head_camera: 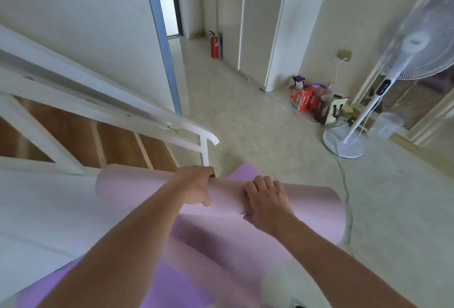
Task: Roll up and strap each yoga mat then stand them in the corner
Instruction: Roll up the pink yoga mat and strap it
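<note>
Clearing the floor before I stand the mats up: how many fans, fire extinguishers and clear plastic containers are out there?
Standing fan: 1
Red fire extinguisher: 1
Clear plastic container: 1
Total: 3

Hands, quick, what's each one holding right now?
Left hand: grips the rolled pink yoga mat, fingers curled over its top.
Right hand: grips the same mat's rolled edge.

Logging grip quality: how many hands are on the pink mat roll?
2. The left hand grips the pink mat roll mid-length; the right hand holds it alongside.
</note>
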Available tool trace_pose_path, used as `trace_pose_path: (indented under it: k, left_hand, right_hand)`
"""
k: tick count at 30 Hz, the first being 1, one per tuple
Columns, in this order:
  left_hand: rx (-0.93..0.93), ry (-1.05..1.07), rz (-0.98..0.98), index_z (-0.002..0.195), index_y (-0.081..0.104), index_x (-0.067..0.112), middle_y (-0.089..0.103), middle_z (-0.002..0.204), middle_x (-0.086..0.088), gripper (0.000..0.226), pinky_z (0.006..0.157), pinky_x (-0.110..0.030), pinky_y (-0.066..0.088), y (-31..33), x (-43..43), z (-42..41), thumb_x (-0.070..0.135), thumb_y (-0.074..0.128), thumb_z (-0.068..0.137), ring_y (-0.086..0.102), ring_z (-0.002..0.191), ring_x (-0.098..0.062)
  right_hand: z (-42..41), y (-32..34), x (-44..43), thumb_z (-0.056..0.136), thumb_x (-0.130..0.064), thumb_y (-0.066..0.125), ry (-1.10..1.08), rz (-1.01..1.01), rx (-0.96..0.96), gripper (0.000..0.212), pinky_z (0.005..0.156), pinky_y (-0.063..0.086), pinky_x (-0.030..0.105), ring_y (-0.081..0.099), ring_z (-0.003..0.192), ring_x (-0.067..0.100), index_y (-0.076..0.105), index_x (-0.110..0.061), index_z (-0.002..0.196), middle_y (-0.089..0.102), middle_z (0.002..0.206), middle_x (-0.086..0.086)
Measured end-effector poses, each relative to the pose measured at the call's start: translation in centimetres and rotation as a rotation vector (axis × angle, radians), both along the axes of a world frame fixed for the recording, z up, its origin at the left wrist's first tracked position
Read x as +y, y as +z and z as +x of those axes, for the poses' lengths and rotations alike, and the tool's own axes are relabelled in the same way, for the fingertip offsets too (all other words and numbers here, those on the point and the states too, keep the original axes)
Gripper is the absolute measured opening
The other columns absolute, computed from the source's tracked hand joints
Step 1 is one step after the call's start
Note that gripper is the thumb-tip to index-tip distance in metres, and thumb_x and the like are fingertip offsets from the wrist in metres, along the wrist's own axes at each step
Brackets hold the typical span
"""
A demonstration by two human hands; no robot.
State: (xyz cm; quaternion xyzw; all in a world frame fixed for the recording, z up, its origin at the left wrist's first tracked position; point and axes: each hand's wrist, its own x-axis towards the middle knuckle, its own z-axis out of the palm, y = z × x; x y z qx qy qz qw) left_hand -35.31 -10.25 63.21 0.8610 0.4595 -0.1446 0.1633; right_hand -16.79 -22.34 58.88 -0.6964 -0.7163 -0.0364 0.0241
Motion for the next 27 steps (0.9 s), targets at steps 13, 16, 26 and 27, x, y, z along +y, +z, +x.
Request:
trace_pose_path:
  k: [13, 16, 26, 27]
  left_hand:
    - [-0.290, -0.360, 1.108, 0.075, 0.058, 0.013, 0.056, 0.077, -0.006, 0.019, 0.053, -0.036, 0.039, 3.8, -13.2, -5.0, -0.001, 0.046, 0.072, 0.051, 0.064, -0.026]
    - [-0.260, -0.336, 1.095, 0.081, 0.057, 0.013, 0.059, 0.087, -0.008, 0.018, 0.058, -0.037, 0.040, 3.3, -17.2, -7.3, 0.000, 0.048, 0.074, 0.054, 0.071, -0.027]
    - [-0.049, -0.013, 0.126, 0.150, 0.031, 0.026, 0.042, 0.148, 0.003, 0.107, 0.110, -0.039, 0.031, 0.7, -20.8, -18.5, 0.069, 0.070, 0.060, 0.044, 0.134, -0.025]
    - [-0.012, 0.034, -0.052, 0.150, 0.031, 0.029, 0.043, 0.148, 0.007, 0.105, 0.111, -0.036, 0.033, 0.3, -20.9, -19.4, 0.067, 0.073, 0.062, 0.043, 0.135, -0.021]
  right_hand:
    - [-2.5, 12.2, -3.0, 0.049, -0.062, 0.079, -0.010, -0.830, 0.470, 0.089, 0.097, 0.046, 0.038, 0.058, 0.109, 0.011, 0.047, -0.045, 0.130, 0.060, 0.120, -0.019]
    - [-3.7, 12.3, -3.7, 0.052, -0.053, 0.085, 0.020, -0.970, 0.672, 0.084, 0.098, 0.051, 0.041, 0.064, 0.106, 0.015, 0.054, -0.040, 0.129, 0.065, 0.118, -0.012]
    - [-14.5, 2.9, -13.9, 0.075, -0.029, 0.073, 0.284, -0.212, 0.060, 0.045, 0.070, 0.038, 0.033, 0.064, 0.098, 0.025, 0.056, -0.020, 0.116, 0.066, 0.107, -0.001]
    - [-15.3, 2.4, -14.8, 0.066, -0.030, 0.079, 0.298, -0.130, 0.056, 0.045, 0.064, 0.041, 0.032, 0.066, 0.086, 0.023, 0.061, -0.019, 0.106, 0.067, 0.094, -0.002]
